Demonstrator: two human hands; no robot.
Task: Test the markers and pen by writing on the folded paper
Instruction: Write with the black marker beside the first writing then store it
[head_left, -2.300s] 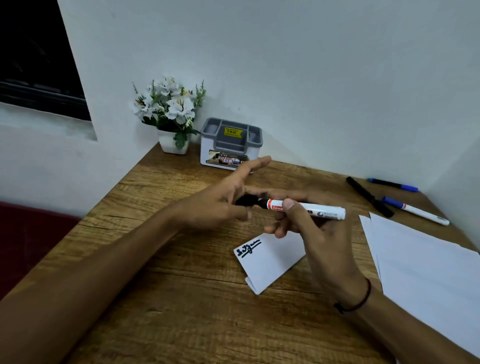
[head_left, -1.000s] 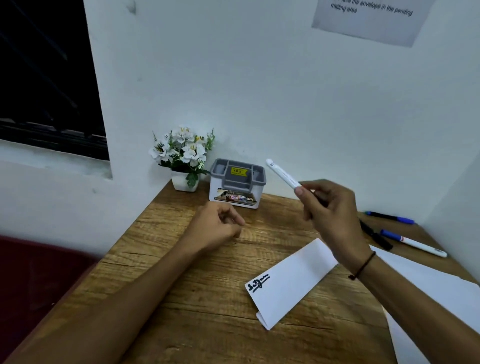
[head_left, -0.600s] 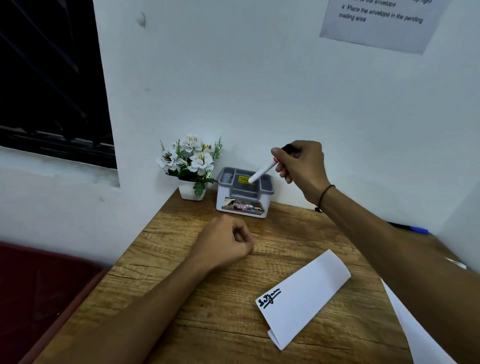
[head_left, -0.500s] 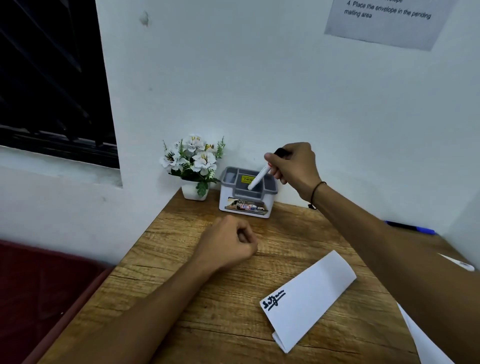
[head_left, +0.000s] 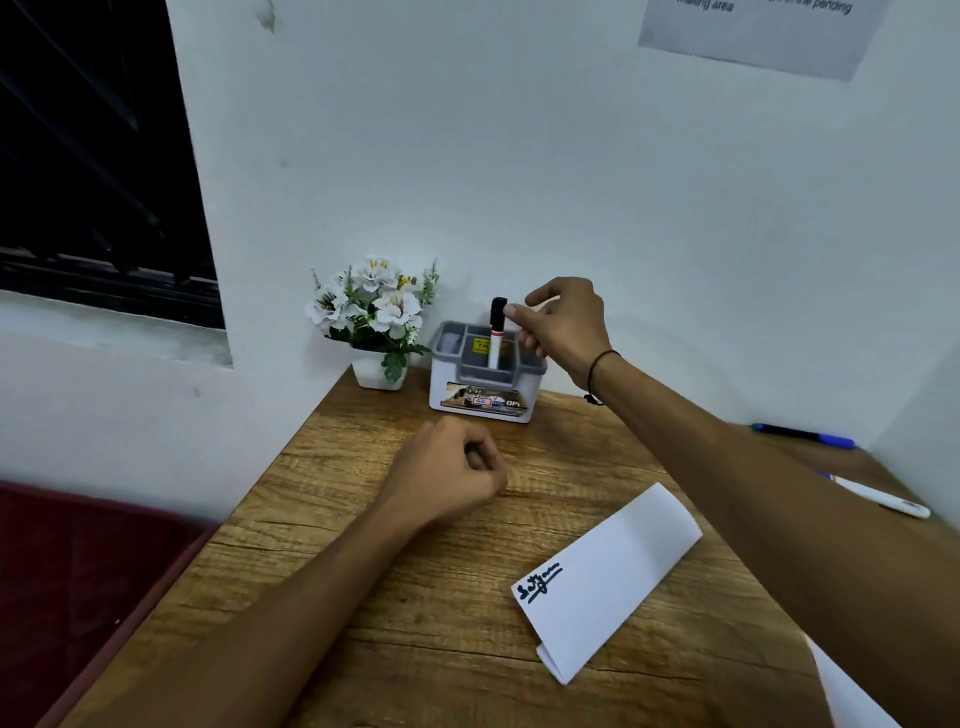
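A black-capped white marker stands upright in the grey-topped organiser box at the back of the wooden desk. My right hand hovers just right of its cap, fingers apart and not touching it. My left hand rests on the desk as a loose fist, holding nothing. The folded white paper lies near the front, with black scribbles at its left corner. A blue pen and a white marker with a blue cap lie at the far right, partly hidden by my right arm.
A small white pot of white flowers stands left of the organiser, against the wall. Loose white sheets lie at the desk's lower right corner. The desk's left edge drops to a dark red surface. A printed notice hangs on the wall.
My right hand carried the capped marker from above the paper to the organiser, set it upright inside and let go. My left hand closed into a fist on the desk.
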